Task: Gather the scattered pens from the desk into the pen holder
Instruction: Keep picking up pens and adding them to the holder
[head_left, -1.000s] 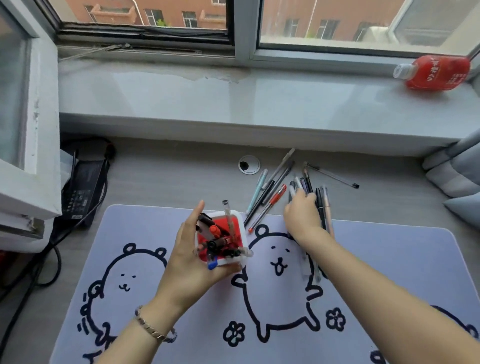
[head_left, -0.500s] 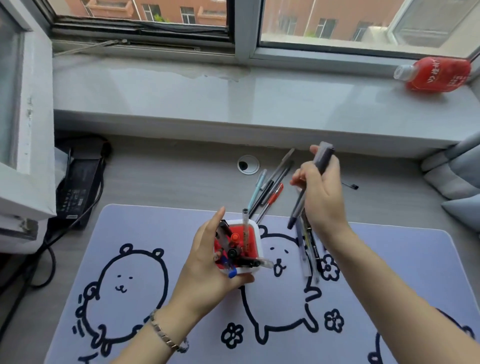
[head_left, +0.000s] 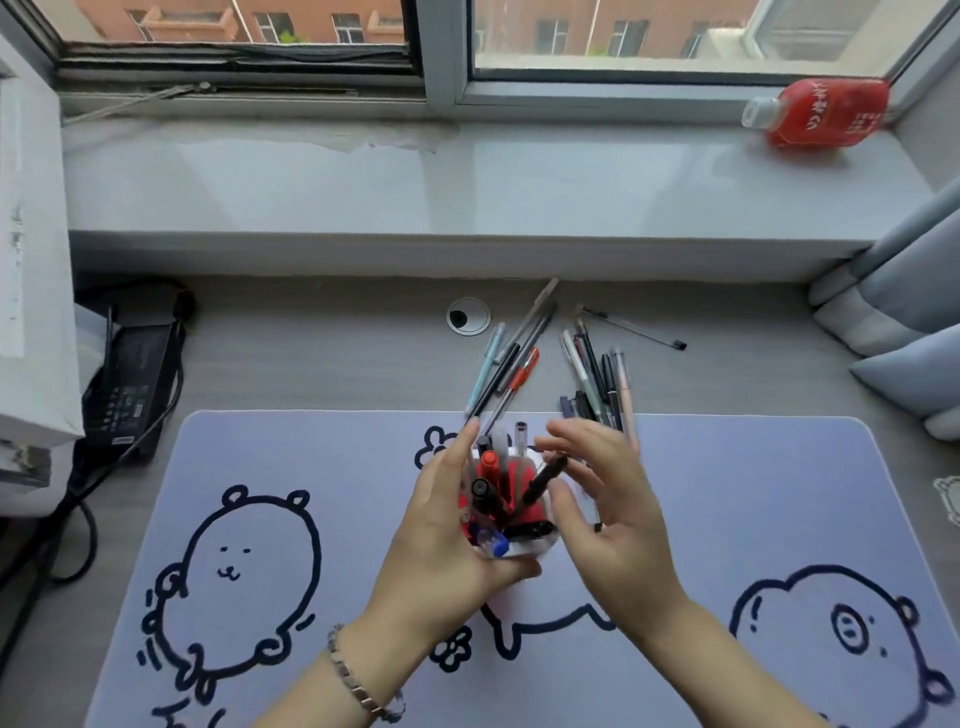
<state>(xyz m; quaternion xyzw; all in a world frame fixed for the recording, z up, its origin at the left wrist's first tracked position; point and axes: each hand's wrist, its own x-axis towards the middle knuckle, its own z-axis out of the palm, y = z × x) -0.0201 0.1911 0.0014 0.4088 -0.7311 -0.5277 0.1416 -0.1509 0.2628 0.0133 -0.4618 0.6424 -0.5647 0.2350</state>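
Observation:
A white pen holder with a red inside stands on the mat, filled with several pens. My left hand wraps its left side and grips it. My right hand hovers at its right rim with fingers spread and nothing in them; a black pen leans in the holder just beside the fingertips. Several loose pens lie on the desk behind: one bunch with a red pen and a light-blue pen, another bunch of dark pens, and a thin black pen farther back.
A lilac desk mat with bear drawings covers the near desk. A cable grommet sits behind it. A black power adapter with cables lies at left. A red bottle lies on the windowsill; grey cushions are at right.
My right hand carried a dark pen from above the pile down to the holder and let it go inside; the hand is now open. My left hand kept hold of the holder.

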